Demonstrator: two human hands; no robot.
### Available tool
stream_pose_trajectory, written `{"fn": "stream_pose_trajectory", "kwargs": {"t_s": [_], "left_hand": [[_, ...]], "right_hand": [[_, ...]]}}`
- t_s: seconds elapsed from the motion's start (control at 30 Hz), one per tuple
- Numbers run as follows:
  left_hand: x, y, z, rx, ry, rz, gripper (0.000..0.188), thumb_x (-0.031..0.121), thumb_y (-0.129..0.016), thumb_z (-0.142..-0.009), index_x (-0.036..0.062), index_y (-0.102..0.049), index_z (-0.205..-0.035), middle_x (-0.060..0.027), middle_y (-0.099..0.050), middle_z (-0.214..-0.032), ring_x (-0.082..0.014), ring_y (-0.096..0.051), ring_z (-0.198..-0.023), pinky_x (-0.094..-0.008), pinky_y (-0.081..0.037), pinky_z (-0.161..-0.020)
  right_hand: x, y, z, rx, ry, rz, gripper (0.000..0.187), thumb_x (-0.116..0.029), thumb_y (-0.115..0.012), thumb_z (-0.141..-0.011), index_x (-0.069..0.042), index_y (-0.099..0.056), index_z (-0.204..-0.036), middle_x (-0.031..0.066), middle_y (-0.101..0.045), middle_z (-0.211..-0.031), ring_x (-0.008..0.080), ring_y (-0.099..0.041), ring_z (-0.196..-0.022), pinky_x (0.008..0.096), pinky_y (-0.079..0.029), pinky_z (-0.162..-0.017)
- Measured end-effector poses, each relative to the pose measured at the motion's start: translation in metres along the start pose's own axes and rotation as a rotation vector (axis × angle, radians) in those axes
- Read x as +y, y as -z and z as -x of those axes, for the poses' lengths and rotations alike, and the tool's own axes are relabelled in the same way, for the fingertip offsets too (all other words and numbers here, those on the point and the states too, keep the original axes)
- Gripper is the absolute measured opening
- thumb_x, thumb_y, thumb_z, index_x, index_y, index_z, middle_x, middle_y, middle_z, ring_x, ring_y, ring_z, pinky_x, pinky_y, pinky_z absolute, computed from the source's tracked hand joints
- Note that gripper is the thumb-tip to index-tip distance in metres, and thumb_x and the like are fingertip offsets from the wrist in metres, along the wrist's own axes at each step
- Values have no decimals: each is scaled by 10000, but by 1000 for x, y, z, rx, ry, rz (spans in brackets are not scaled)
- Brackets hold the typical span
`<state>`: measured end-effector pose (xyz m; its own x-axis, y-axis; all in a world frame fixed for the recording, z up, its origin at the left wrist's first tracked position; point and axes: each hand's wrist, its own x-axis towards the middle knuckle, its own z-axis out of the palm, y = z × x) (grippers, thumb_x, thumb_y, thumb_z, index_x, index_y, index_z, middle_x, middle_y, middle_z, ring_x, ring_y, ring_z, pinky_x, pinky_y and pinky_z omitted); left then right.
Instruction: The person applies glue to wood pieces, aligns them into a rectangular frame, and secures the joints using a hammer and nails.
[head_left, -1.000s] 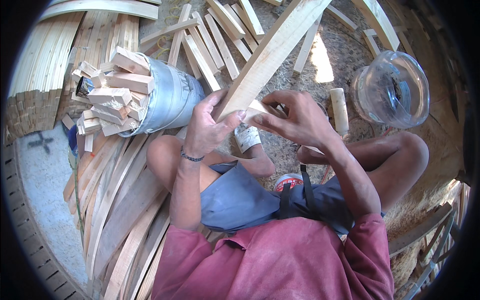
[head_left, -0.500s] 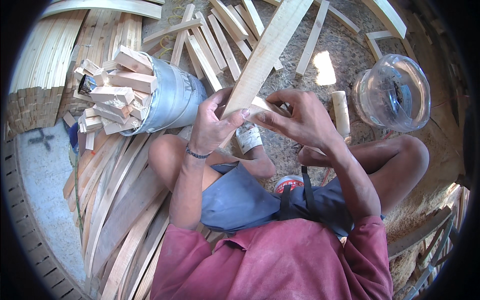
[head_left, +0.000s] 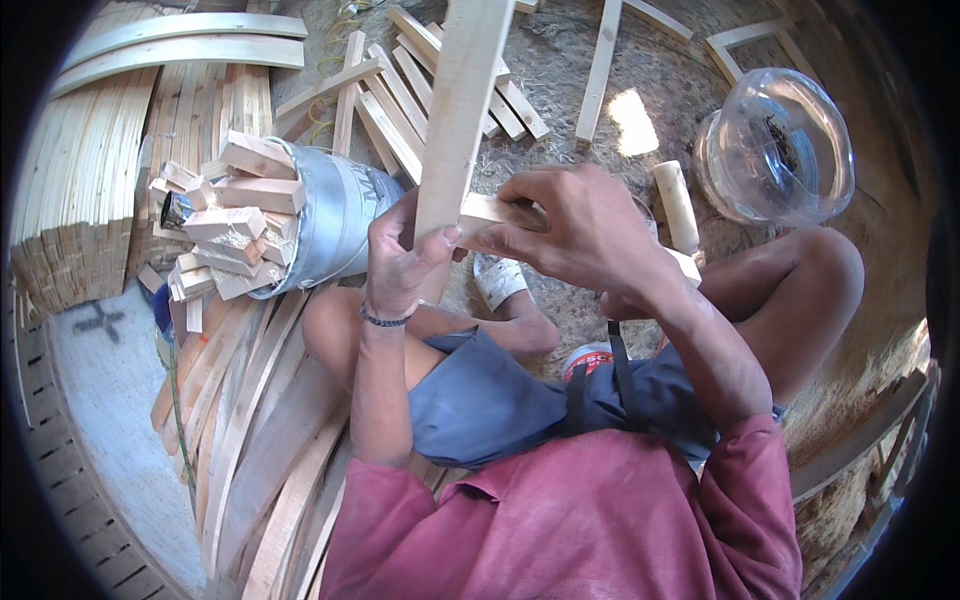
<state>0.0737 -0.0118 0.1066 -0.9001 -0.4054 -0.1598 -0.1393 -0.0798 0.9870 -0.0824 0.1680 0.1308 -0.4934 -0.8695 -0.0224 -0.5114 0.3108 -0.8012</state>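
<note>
A long pale wooden plank (head_left: 458, 110) stands almost straight up the view in front of me. My left hand (head_left: 400, 262) is closed round its near end, thumb across the face. Against the plank's right edge sits the end of a shorter wooden piece (head_left: 487, 212), set crosswise. My right hand (head_left: 590, 225) is closed over this piece from above; its other end shows beyond the wrist. Fingers hide much of where the two pieces meet, so how they join cannot be seen.
On the left a metal bucket (head_left: 335, 215) lies tipped, full of wooden blocks (head_left: 258, 192). Loose wood strips (head_left: 400, 100) lie ahead. At right are a clear plastic tub (head_left: 715, 165) and a pale cylinder (head_left: 677, 207). Long boards (head_left: 270, 440) lie beside my left leg.
The plank has swung from leaning right to nearly upright in the view. The shorter piece has turned with it, and more of it shows. Both hands still grip their pieces.
</note>
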Motion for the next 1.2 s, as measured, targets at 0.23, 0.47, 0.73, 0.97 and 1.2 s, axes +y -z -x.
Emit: {"fn": "stream_pose_trajectory", "kwargs": {"t_s": [0.23, 0.47, 0.73, 0.97, 1.2], "left_hand": [[-1, 4, 2, 14, -64, 3, 454, 180, -755, -871, -60, -604, -1226, -90, -691, -946, -131, -651, -758, -280, -547, -663], [0, 4, 3, 21, -77, 2, 492, 250, -769, -875, -68, -595, -1206, -106, -685, -934, -155, -648, -743, -298, -534, -647], [1, 4, 4, 35, -101, -23, 487, 269, -772, -875, -68, -600, -1183, -109, -679, -906, -157, -643, -728, -298, -531, -645], [2, 2, 6, 59, -115, 1, 470, 264, -774, -875, -48, -608, -1184, -101, -682, -898, -149, -641, -724, -292, -532, -647], [1, 5, 7, 34, -72, -29, 496, 270, -775, -885, -53, -600, -1219, -100, -694, -929, -139, -648, -742, -283, -537, -656]], "right_hand": [[-5, -4, 0, 38, 24, 44, 454, -458, -743, -832, -25, -672, -717, 175, -661, -654, 375, -691, -658, 478, -541, -597], [-13, 4, -2, -20, -10, 69, 445, -443, -753, -820, -13, -682, -730, 184, -682, -677, 373, -710, -681, 468, -566, -619], [-14, 6, -3, -38, -27, 67, 470, -477, -751, -827, -13, -711, -767, 198, -702, -717, 375, -728, -726, 463, -583, -668], [-15, 5, -3, -34, -29, 54, 538, -544, -739, -830, -8, -719, -784, 201, -702, -719, 378, -726, -727, 466, -580, -674], [-13, 4, -3, -28, -21, 59, 478, -490, -757, -824, -16, -717, -778, 200, -703, -721, 373, -727, -723, 463, -579, -660]]}}
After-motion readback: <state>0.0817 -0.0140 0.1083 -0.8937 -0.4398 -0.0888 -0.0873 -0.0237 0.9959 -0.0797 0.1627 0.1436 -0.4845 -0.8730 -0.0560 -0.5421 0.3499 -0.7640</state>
